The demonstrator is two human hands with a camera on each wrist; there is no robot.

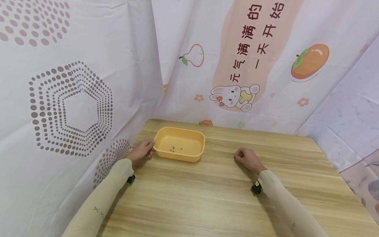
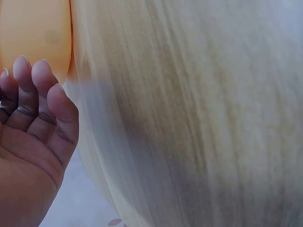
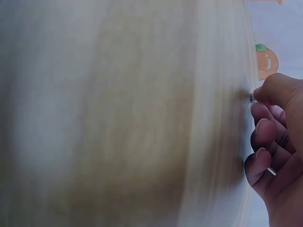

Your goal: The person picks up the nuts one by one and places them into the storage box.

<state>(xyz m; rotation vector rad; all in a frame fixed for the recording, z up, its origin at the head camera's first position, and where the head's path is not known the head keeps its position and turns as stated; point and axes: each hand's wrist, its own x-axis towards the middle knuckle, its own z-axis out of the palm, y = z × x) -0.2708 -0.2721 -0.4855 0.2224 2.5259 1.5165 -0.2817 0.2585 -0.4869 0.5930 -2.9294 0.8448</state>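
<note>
A shallow yellow plastic tub [image 1: 179, 158] stands near the back left of the wooden table, with several small dark metallic pieces [image 1: 173, 147] on its floor. At its left end, my left hand [image 1: 142, 151] holds the rim by the fingertips; in the left wrist view the little finger and its neighbours [image 2: 43, 78] curl beside the yellow wall, the thumb out of sight. My right hand [image 1: 247, 158] is well to the right of the tub, low over the table. Its thumb and index finger pinch a tiny metallic piece [image 3: 252, 98], mostly covered. A silvery glint [image 3: 271, 171] shows between its lower fingers.
The wood-grain table [image 1: 177, 197] reaches a printed white cloth [image 1: 183, 85] hanging along the back. Another dotted cloth [image 1: 74, 112] hangs close beside my left arm. A marbled panel [image 1: 340, 131] borders the right side.
</note>
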